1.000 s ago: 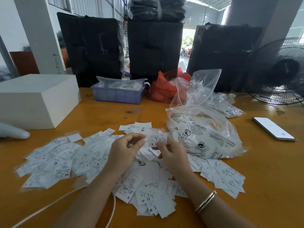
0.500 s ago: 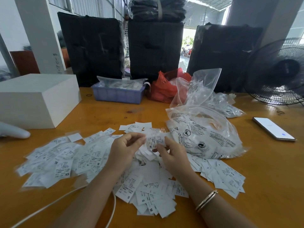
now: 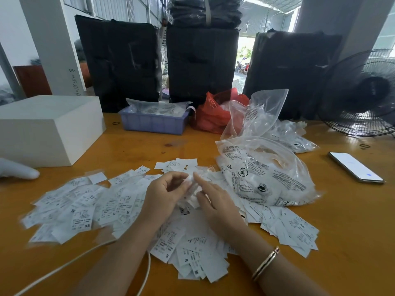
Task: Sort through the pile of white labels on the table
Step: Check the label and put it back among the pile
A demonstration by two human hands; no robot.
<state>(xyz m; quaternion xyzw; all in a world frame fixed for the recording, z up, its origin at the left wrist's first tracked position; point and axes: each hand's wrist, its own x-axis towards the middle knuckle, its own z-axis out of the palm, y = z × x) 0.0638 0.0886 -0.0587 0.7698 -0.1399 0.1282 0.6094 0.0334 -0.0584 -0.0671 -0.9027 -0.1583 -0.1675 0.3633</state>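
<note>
Dozens of white labels (image 3: 119,207) lie in a loose, overlapping heap on the wooden surface (image 3: 132,150), spread to both sides of the printed plastic bag (image 3: 265,176) and up against its near edge. They look like thin paper or woven slips with printed size letters: very light, limp, and likely to slide over one another or lift in a draught, so each is best taken by pinching a free edge or corner rather than pressing flat.

Just left of the bag, above the middle of the heap, the left hand (image 3: 164,195) has its fingers curled and pinches a small bunch of labels; motion blur there makes the count impossible to tell. The right hand (image 3: 215,205) meets it with fingers mostly straight, touching the same bunch, apparently to peel one off.

Beyond the bag sit a red bag (image 3: 213,116) and a lilac tray (image 3: 154,122); right of it lies a phone (image 3: 355,167), with a fan (image 3: 363,97) behind.
</note>
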